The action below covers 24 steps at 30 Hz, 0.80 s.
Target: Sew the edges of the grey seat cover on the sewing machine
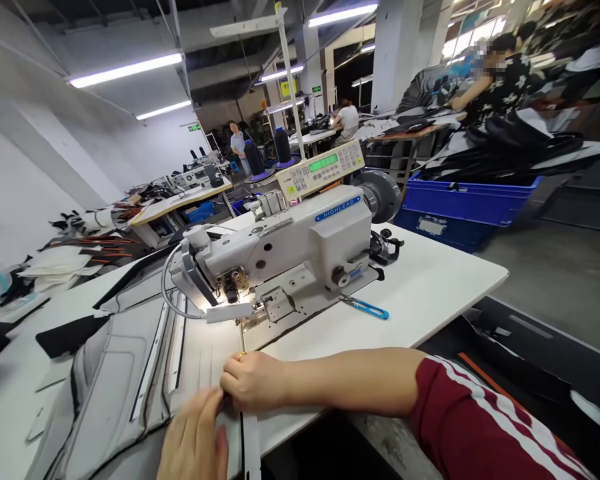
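Observation:
A grey padded fabric panel (123, 353) with dark seams and pale strips lies on the left of the white sewing table. Its right edge runs under the needle area of an industrial sewing machine (290, 247). My right hand (255, 381), a ring on one finger, is closed on the panel's edge in front of the needle, beside a narrow white strip (251, 440). My left hand (195, 433) is blurred by motion; its fingers are stretched over the panel and its fingertips meet my right hand. Blue-handled thread snips (367, 307) lie right of the machine bed.
Two dark thread cones (283, 147) stand behind the machine's control panel (323, 168). Blue crates (473, 200) with dark pieces piled above are at the right. Another table (180, 200) and white pieces (60, 257) are at the left. Several people work farther back.

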Motion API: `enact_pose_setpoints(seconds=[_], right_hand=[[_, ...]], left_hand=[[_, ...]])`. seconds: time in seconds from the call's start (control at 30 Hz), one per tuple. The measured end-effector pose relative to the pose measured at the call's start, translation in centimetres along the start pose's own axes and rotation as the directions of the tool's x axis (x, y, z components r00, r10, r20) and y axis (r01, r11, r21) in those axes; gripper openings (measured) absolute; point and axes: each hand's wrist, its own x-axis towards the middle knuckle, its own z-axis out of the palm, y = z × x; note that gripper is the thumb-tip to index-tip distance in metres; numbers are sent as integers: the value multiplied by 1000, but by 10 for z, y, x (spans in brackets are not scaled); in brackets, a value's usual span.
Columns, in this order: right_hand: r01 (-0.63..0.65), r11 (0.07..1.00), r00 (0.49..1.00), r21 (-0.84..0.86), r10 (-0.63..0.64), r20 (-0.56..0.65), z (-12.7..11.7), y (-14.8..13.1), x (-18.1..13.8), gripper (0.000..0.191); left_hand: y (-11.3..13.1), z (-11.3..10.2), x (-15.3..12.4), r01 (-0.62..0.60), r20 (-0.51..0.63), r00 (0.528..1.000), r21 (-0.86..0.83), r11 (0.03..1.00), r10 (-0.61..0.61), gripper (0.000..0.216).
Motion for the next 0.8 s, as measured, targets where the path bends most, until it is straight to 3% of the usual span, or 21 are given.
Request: enact_pose_setpoints(seconds=[0.1,0.17,0.27,0.47,0.63,0.8], right_hand=[[-5,1000,995,-6,5,-95,6,2,1,16],[-3,1000,992,0,2,-125,9,4,2,17],[-12,1000,996,17,13,-92,9,6,2,16],[-113,994,993,5,113,32,-3,13,2,17],[-156,985,973,70,141,184,-17,17,9,13],[-216,972,943,97,182,278,-38,-6,-8,21]], left_hand=[[-5,6,34,-31,10,999,180,983,30,28],[-13,10,42,-106,16,994,204,973,105,20],[-28,12,45,-160,-3,987,106,981,161,13],[-50,11,60,-171,30,984,-137,976,176,22],[-36,9,63,-37,279,959,-34,999,44,16],[-31,13,64,5,517,856,1,1000,-5,31]])
